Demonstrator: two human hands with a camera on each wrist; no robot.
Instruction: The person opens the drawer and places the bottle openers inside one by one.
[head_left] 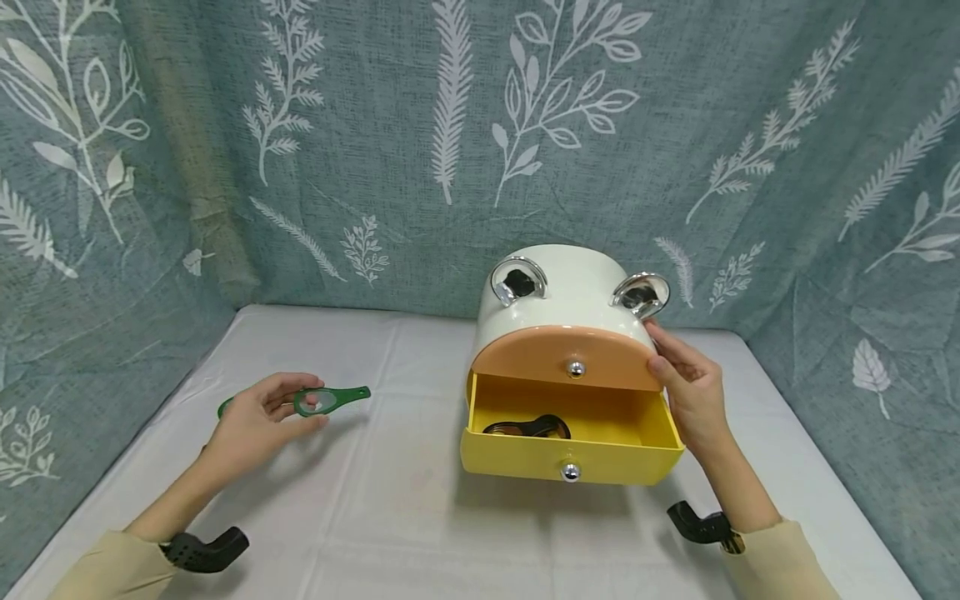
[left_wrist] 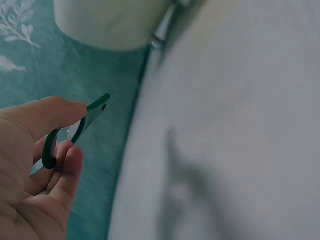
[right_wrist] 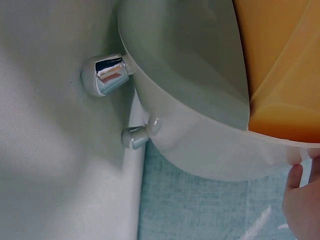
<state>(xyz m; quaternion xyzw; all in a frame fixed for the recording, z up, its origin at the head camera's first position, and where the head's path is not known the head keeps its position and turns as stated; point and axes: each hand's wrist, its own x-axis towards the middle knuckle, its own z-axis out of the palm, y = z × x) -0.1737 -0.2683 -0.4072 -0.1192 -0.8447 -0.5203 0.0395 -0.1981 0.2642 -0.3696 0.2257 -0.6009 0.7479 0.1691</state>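
Note:
A small green-rimmed magnifying glass [head_left: 327,400] with a clear oval lens is pinched between the thumb and fingers of my left hand [head_left: 258,421]. In the left wrist view, a hole shows at the tip of its green handle [left_wrist: 104,102]. Another green bit [head_left: 225,406] peeks out beyond the hand; I cannot tell what it belongs to. My right hand [head_left: 693,392] rests against the right side of a frog-like cabinet [head_left: 562,287], its thumb at the front edge. The cabinet's yellow drawer [head_left: 517,457] is pulled out. Inside lies a black item with brownish lenses [head_left: 536,427].
Two shiny eye-shaped pieces [head_left: 517,282] stand on the cabinet's top. Its orange upper front [head_left: 517,358] carries a silver knob [head_left: 575,368]. White cloth [head_left: 375,500] covers the table, and a leaf-patterned curtain [head_left: 390,167] hangs behind and along both sides.

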